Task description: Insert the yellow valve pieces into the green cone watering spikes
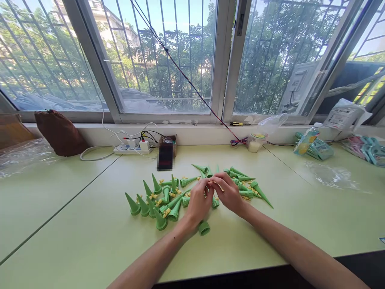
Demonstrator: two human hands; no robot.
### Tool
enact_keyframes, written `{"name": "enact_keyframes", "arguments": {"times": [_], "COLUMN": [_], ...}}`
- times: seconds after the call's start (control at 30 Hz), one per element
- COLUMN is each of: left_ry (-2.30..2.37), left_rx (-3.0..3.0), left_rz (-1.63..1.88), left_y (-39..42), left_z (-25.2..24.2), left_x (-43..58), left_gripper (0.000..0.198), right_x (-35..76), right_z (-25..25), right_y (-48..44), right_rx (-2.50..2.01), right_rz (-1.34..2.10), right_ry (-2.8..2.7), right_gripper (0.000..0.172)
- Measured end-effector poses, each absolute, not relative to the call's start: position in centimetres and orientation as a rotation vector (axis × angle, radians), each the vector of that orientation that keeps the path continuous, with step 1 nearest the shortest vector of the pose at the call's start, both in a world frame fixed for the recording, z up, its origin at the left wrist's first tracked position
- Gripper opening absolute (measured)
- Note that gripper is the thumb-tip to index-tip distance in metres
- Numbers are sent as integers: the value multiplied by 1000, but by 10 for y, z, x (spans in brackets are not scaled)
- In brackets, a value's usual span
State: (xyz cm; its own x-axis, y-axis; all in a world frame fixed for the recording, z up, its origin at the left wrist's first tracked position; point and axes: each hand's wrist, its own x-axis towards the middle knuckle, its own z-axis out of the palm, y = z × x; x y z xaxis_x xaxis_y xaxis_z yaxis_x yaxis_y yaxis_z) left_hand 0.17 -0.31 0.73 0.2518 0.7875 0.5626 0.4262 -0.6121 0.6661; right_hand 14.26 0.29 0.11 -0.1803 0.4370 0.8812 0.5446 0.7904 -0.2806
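Note:
My left hand (199,201) and my right hand (227,191) meet over the middle of the pile, their fingertips pinched together. Whatever sits between the fingertips is too small and covered to make out. Around them lie many green plastic cone spikes (175,210) with ribbed, cap-like bases, mixed with small yellow valve-like pieces (166,212). To the left several cones stand upright on their bases, such as the front cone (161,220). Right of my right hand, another green spike (262,193) lies on its side. A green ribbed base (204,228) shows just below my left wrist.
Behind the pile are a dark pixelated device (165,156) and a white power strip (132,149) with cables. A brown bag (60,134) stands at the left. To the right are a plastic cup (256,143), a bottle (307,140) and clear plastic wrap (333,176) on the pale green table (90,241).

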Motion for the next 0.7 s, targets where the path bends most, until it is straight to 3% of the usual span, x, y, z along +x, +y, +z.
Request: {"name": "enact_keyframes", "arguments": {"times": [0.4,0.7], "left_ry": [1099,1080], "left_rx": [2163,2184], "left_rz": [1253,1274], "left_y": [-4,-5], "left_z": [6,9], "left_x": [4,2], "left_gripper": [19,21], "right_x": [151,154], "right_z": [9,10], "right_y": [-9,-8], "right_rx": [-867,-902], "right_rz": [21,41], "right_ry": [-1725,-1732], "right_gripper": [7,11]}}
